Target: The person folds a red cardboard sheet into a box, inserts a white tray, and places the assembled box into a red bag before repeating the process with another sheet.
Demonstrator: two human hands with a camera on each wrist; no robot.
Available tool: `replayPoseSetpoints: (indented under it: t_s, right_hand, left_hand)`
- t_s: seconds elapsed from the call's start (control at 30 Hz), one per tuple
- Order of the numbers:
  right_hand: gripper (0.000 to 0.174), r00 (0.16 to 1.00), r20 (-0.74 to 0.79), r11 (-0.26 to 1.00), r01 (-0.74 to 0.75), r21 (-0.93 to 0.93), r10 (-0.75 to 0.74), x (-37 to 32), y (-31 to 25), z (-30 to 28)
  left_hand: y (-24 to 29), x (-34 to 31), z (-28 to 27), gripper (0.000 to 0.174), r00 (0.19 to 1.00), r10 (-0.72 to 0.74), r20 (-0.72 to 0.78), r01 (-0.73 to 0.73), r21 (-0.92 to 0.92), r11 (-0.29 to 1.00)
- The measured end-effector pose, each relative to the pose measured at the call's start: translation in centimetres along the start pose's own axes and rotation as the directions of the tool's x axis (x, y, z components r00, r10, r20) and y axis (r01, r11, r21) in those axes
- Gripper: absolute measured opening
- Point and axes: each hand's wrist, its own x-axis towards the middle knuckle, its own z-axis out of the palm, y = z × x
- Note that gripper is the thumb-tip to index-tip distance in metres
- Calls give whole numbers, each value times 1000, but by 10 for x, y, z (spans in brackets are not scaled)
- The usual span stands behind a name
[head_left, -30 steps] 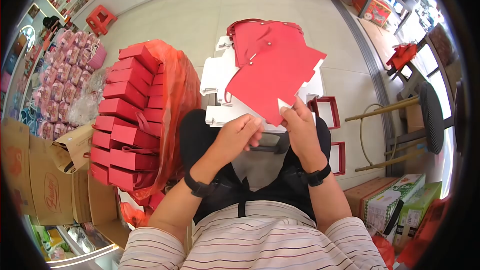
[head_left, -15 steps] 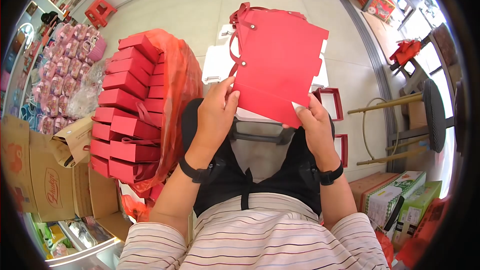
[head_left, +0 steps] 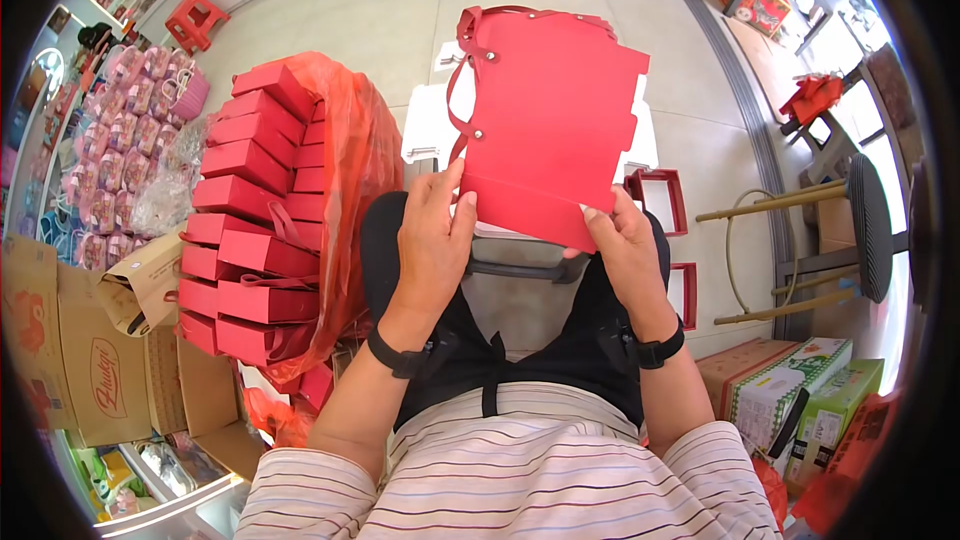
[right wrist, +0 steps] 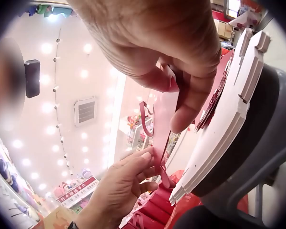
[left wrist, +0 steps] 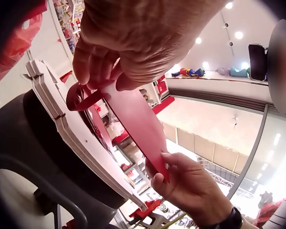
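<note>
A flat red cardboard sheet (head_left: 560,110) with notched tabs on its right side is tilted up between both hands. Along its left edge runs a red ribbon handle (head_left: 456,105) fixed by two metal studs. My left hand (head_left: 432,240) pinches the lower left edge between thumb and fingers. At the lower right corner, my right hand (head_left: 628,250) grips the sheet, its thumb on the near face. Behind it lie more red sheets (head_left: 600,28), mostly hidden, and a stack of white card pieces (left wrist: 78,136) on a dark stool (left wrist: 19,138).
Left of my legs, rows of red boxes (head_left: 245,195) stand in a red plastic bag (head_left: 365,150). Two red open frames (head_left: 660,202) lie on the floor at right, near a toppled stool (head_left: 865,230). Cartons (head_left: 790,390) sit at lower right, with a brown cardboard box (head_left: 105,370) at left.
My left hand has moved from near the sheet's lower corner to its left edge and taken hold. The sheet has turned more upright, with the right hand keeping its corner.
</note>
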Motion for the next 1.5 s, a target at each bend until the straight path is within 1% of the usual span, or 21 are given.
replayPoseSetpoints:
  t_s: [0.07,0.17,0.27,0.37,0.47,0.57,0.67,0.77,0.8,0.9,1.0,1.1,1.13,1.17,1.23,1.27,1.3,1.37,1.43,1.47,1.5]
  right_hand:
    - [27,1000,0,1000,-4,2,4,0,4,-1]
    - [26,1000,-29,999,-5,-46,4,-2,3,2]
    - [25,1000,-21,999,1,-43,-2,-3,2,2]
    - [25,1000,-19,999,-3,-40,2,-3,0,2]
    - [24,1000,-4,999,-8,-51,7,-3,-1,0]
    - [24,999,-40,998,19,-53,-22,-3,4,3]
    - [23,998,-50,996,25,-83,-30,-2,5,2]
    - [23,999,-30,989,-20,-148,16,-2,6,-5]
    - [23,999,-23,985,-26,-173,23,-2,4,-6]
    - [24,998,8,975,-52,-218,56,0,-4,-5]
    - [27,994,31,970,-92,-226,101,1,-14,-4]
    - [30,994,52,964,-82,-253,98,5,-21,-8]
    - [32,993,65,964,-81,-255,101,7,-21,-12]
    - [34,992,78,963,-80,-257,103,9,-21,-14]
    - [42,999,4,998,-38,-56,38,10,-20,-9]
    - [47,999,-36,999,-3,42,4,11,-20,-8]
    - [51,996,-95,996,9,93,0,16,-11,-12]
    - [54,989,-131,987,-50,153,71,16,-11,-11]
    - [60,993,-99,975,-41,217,64,15,-3,-1]
    - [62,993,-87,968,-52,245,76,14,3,6]
    - [63,994,-83,965,-42,261,66,17,3,11]
  left_hand:
    - [0,1,-2,32,1000,-8,23,9,-41,999]
    - [1,0,-4,29,992,-118,46,123,-153,980]
    - [-12,0,-2,29,993,-108,50,115,-179,977]
    - [-11,1,-3,25,960,-256,116,280,-323,904]
    - [-9,3,-7,20,911,-358,206,413,-475,777]
    - [-12,2,-2,16,953,-289,93,300,-419,857]
    - [0,6,-15,18,903,-364,228,430,-488,760]
    - [-11,13,-30,28,802,-383,459,557,-345,755]
    - [-8,15,-30,35,798,-357,486,526,-270,807]
    - [9,19,-30,38,840,-357,409,498,-318,807]
    - [0,20,-32,41,859,-347,377,469,-304,829]
    - [0,24,-43,43,776,-392,494,592,-356,723]
    - [-3,24,-43,43,755,-384,532,610,-353,709]
    - [-2,23,-43,45,762,-381,523,608,-377,699]
    - [3,20,-41,50,779,-373,504,600,-426,678]
    - [7,20,-39,49,809,-375,452,579,-503,642]
    - [14,21,-35,49,836,-377,398,548,-580,602]
    - [22,22,-26,49,874,-378,306,476,-700,533]
    - [27,22,-17,48,897,-372,239,405,-780,476]
    - [9,14,-16,33,882,-329,338,467,-726,505]
    - [10,10,-11,32,874,-384,299,485,-601,635]
